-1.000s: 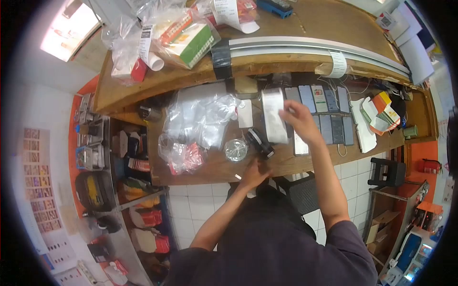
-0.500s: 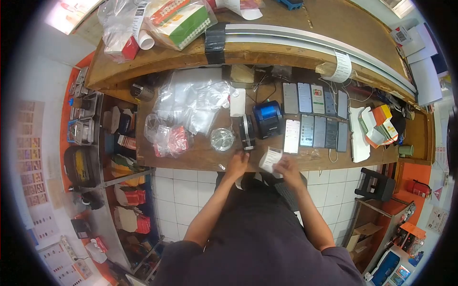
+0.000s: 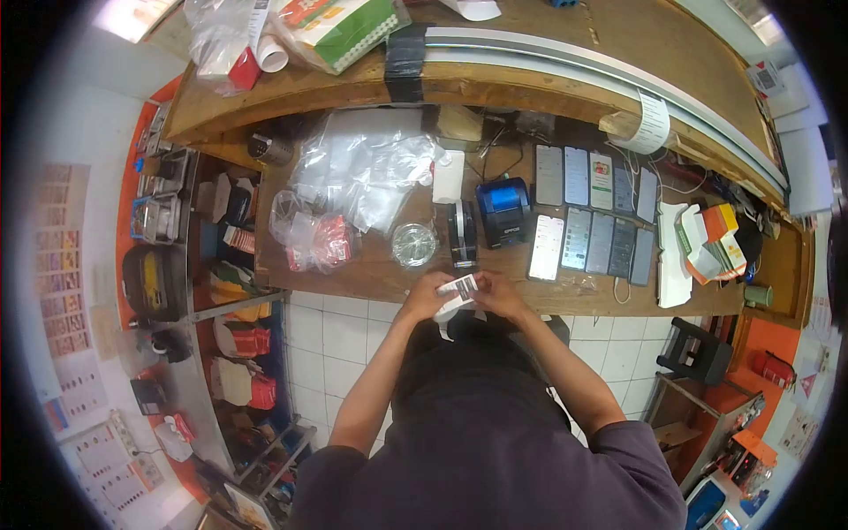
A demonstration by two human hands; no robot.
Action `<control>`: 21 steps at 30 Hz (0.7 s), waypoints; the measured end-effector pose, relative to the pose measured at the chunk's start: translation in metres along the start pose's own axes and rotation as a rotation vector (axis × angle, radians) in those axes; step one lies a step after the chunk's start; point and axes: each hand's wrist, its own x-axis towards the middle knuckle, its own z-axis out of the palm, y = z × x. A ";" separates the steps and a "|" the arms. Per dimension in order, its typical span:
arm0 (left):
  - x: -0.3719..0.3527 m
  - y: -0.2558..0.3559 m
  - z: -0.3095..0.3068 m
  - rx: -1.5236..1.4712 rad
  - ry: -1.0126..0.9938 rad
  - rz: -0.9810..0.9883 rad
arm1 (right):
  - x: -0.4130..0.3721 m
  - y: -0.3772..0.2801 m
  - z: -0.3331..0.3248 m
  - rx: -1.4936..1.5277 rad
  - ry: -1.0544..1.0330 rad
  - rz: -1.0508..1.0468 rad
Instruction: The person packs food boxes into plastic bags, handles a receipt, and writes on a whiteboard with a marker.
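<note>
A printed paper receipt (image 3: 456, 297) is held between both hands at the table's front edge. My left hand (image 3: 425, 298) grips its left side with closed fingers. On the right side, my right hand (image 3: 500, 294) pinches the paper's edge. Just beyond the fingertips stands a black tape dispenser (image 3: 461, 231). Beside it sits a small blue-and-black receipt printer (image 3: 503, 212). A round clear roll of tape (image 3: 413, 245) lies left of the dispenser.
Clear plastic bags (image 3: 362, 168) spread over the table's left, with a red-and-clear plastic bundle (image 3: 320, 243) in front. Several phones (image 3: 574, 238) lie in two rows on the right. Folded food boxes (image 3: 707, 238) are at the far right. A wooden shelf (image 3: 530, 97) overhangs the back.
My right hand has brought the receipt left to the front of the dispenser. My left hand has left the dispenser's front end and taken hold of the receipt. The view has shifted slightly.
</note>
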 end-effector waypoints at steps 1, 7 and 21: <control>0.005 -0.001 -0.002 0.001 0.010 -0.003 | 0.008 0.001 -0.004 -0.259 -0.019 -0.024; 0.017 -0.002 -0.003 0.034 -0.116 -0.005 | 0.044 -0.007 0.008 -0.324 0.562 -0.223; 0.018 0.001 0.006 -0.422 -0.205 -0.155 | -0.046 0.023 0.023 -0.206 0.099 0.151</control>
